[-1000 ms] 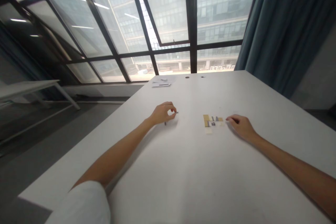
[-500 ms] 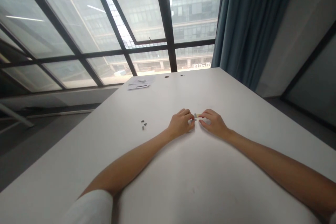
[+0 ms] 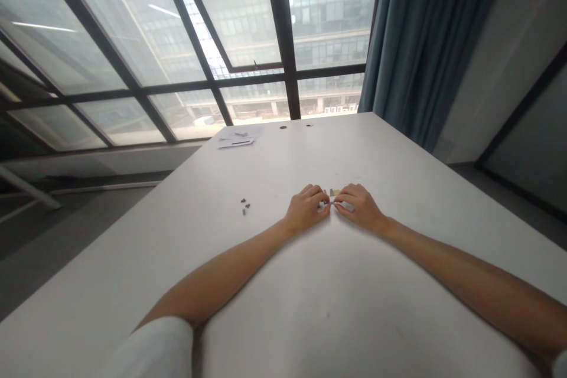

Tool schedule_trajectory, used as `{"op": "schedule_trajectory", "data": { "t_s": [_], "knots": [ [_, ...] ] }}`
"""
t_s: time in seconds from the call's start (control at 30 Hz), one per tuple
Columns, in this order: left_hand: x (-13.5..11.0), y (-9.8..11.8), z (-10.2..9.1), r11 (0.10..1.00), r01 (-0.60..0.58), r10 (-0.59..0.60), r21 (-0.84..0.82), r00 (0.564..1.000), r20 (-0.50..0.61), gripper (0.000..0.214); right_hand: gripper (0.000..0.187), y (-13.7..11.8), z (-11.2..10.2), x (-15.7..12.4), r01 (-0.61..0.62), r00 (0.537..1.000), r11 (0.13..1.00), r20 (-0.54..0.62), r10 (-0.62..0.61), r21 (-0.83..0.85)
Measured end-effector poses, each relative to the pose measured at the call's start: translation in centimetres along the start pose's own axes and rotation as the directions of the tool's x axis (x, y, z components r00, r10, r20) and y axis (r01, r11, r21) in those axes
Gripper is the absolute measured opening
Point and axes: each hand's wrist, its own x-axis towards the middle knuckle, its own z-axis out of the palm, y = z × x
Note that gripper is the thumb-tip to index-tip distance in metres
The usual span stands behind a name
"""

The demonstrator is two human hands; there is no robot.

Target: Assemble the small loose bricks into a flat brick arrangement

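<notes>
On the white table (image 3: pixel 310 307) my left hand (image 3: pixel 306 208) and my right hand (image 3: pixel 361 207) meet fingertip to fingertip over a small flat assembly of yellow, grey and white building blocks (image 3: pixel 331 193). Most of the assembly is hidden under the fingers. The left fingers are curled in a pinch on a tiny piece at the assembly's edge. With curled fingers the right hand presses on the assembly from the other side. A few small dark loose pieces (image 3: pixel 244 205) lie on the table to the left of my left hand.
Papers (image 3: pixel 237 138) lie at the table's far edge by the window, with two small dark round things (image 3: pixel 283 127) beside them. A blue curtain (image 3: pixel 411 41) hangs at the right. Another table's leg (image 3: pixel 26 189) shows at far left.
My left hand has moved right from the loose dark pieces to the block assembly and now meets my right hand over it. The view has swung to the right.
</notes>
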Motion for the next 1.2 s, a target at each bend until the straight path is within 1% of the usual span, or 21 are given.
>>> {"op": "schedule_trajectory", "data": {
  "t_s": [0.17,0.33,0.47,1.03,1.2],
  "knots": [
    [-0.09,-0.50,0.17,1.000,-0.001,0.001,-0.010,1.000,-0.004,0.005,0.007,0.14,0.10,-0.10,-0.026,1.000,1.000,0.006,0.026,0.011],
    [-0.27,-0.82,0.31,1.000,-0.010,0.010,-0.027,1.000,-0.008,0.007,0.007,0.09,0.24,-0.13,-0.011,1.000,1.000,-0.004,0.011,0.021],
    [-0.31,-0.82,0.33,0.999,-0.026,0.026,-0.033,1.000,-0.010,0.009,0.005,0.00,0.38,-0.10,0.010,1.000,1.000,-0.019,-0.010,0.018],
    [-0.24,-0.78,0.38,0.999,-0.035,0.035,-0.041,0.999,-0.013,0.008,0.005,-0.16,0.32,0.09,-0.024,1.000,0.999,-0.009,0.024,0.032],
    [-0.24,-0.77,0.30,0.998,-0.046,0.044,-0.043,0.998,-0.032,0.007,0.005,-0.12,0.41,0.02,-0.025,0.999,0.999,-0.019,0.026,0.025]
  ]
}}
